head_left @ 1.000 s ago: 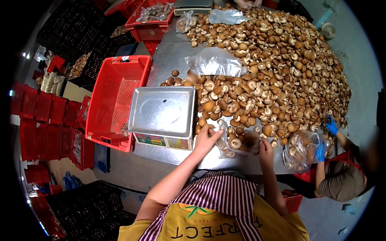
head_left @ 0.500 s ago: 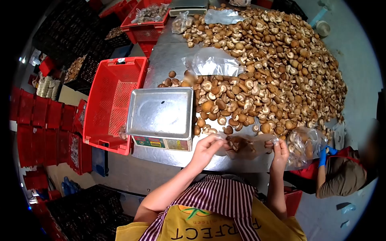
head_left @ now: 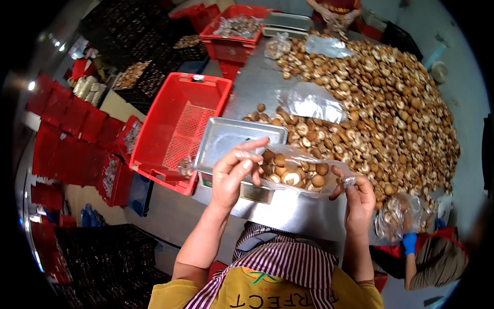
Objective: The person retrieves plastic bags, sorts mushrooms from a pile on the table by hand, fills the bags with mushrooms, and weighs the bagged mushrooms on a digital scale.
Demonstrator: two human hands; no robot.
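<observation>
A clear plastic bag (head_left: 307, 191) is stretched between my two hands. Brown mushrooms (head_left: 292, 177) show through its film, near the right front edge of the metal-topped scale (head_left: 222, 135). My left hand (head_left: 230, 177) grips the bag's left edge, index finger stretched out over the scale. On the other side, my right hand (head_left: 359, 201) pinches the right edge of the bag between thumb and fingers. Just beyond the bag, a big heap of loose mushrooms (head_left: 381, 118) spreads over the metal table (head_left: 278, 211).
Left of the scale stands a red crate (head_left: 144, 144) with a small bag near its front. A loose plastic bag (head_left: 314, 102) lies on the heap. At right, a co-worker's blue-gloved hand (head_left: 409, 243) is beside a filled bag (head_left: 399, 219). Another person's hands (head_left: 334, 18) are at the far end.
My hands have moved left and up with the bag, toward the scale, and its mushrooms show more plainly. The view has shifted, revealing the person at the far end.
</observation>
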